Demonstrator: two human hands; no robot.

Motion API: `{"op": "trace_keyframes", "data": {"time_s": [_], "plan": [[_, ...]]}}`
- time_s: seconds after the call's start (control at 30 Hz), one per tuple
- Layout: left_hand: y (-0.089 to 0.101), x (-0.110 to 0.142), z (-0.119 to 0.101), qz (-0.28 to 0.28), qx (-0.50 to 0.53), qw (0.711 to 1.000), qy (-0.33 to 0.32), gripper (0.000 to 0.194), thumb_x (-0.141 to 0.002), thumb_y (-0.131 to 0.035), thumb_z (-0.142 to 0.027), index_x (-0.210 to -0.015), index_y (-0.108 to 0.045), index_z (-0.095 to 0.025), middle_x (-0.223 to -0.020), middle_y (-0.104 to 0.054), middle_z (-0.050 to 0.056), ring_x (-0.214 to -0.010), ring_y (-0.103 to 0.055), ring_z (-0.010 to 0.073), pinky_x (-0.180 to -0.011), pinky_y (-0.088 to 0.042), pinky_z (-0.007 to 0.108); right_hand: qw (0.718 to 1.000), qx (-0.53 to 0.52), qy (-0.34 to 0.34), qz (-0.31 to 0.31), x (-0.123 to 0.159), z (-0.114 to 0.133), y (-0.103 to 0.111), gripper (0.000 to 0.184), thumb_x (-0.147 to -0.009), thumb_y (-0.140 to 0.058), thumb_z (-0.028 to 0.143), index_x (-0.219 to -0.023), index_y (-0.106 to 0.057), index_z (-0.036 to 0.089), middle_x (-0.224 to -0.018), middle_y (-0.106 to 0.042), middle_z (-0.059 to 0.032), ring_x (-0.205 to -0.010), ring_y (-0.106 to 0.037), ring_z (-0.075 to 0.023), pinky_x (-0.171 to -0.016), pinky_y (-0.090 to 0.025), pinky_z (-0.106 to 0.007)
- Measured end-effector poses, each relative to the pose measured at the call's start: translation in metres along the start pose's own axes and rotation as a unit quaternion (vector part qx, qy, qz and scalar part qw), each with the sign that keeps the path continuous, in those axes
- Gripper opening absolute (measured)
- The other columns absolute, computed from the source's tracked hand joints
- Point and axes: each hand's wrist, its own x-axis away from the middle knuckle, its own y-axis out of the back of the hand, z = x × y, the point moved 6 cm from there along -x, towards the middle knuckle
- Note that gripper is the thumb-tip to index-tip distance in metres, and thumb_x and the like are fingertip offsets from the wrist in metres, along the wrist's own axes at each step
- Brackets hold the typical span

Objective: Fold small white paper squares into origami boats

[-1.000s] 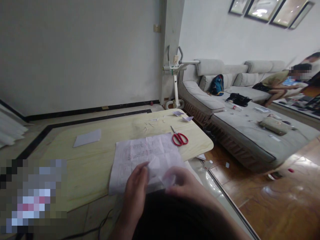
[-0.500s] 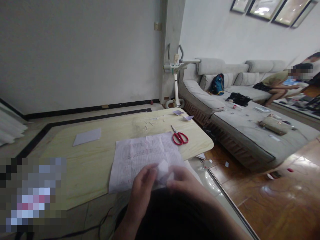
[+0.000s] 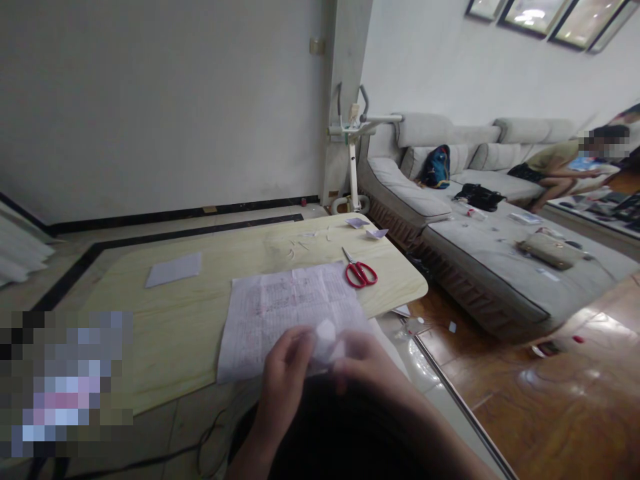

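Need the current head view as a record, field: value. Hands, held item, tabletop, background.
left hand: holding small folded paper
right hand: at that paper's right side; blurred, grip unclear
under hands: printed sheet, creased, on table
sheet's far right corner: red-handled scissors
table's far end: thin strips, two folded pieces
table's left: white paper
background: grey sofa, seated person

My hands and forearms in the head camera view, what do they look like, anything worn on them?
The ungloved left hand and ungloved right hand join bare forearms, with no sleeves, watch or cables visible. Dark cloth shows between them. Blur leaves rings uncertain.
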Motion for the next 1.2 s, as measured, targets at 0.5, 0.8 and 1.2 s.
{"op": "trace_keyframes", "data": {"time_s": [0.5, 0.8, 1.2], "plan": [[-0.002, 0.003, -0.005, -0.011, -0.036, 0.996, -0.076, 0.023, -0.086, -0.054, -0.037, -0.087, -0.068, -0.019, -0.083, -0.074, 0.003, -0.081, -0.069, 0.0201, -0.073, -0.055, 0.027, 0.999, -0.007, -0.008, -0.033, -0.001, -0.007, 0.005, 0.025, -0.066, -0.077, 0.033, -0.070, -0.062, 0.014, -0.053, -0.065, 0.0015, -0.043, -0.058, -0.0117, -0.043, -0.043, -0.020], [0.003, 0.003, 0.001, 0.019, -0.050, 0.991, -0.119, 0.021, -0.088, -0.055, -0.035, -0.094, -0.069, -0.021, -0.090, -0.075, 0.003, -0.083, -0.070, 0.0191, -0.071, -0.056, 0.025, 0.999, -0.001, 0.011, -0.047, 0.003, 0.006, 0.003, 0.019, -0.058, -0.080, 0.013, -0.066, -0.062, 0.015, -0.055, -0.063, 0.0045, -0.049, -0.058, -0.0111, -0.046, -0.044, -0.019], [0.005, 0.008, -0.002, 0.038, -0.041, 0.990, -0.127, 0.019, -0.087, -0.058, -0.034, -0.095, -0.069, -0.021, -0.090, -0.074, 0.004, -0.082, -0.070, 0.0196, -0.069, -0.056, 0.025, 0.996, 0.016, 0.047, -0.075, 0.009, 0.008, 0.005, 0.025, -0.059, -0.079, 0.011, -0.074, -0.061, 0.017, -0.061, -0.057, 0.0069, -0.053, -0.052, -0.0093, -0.047, -0.042, -0.018]]}}
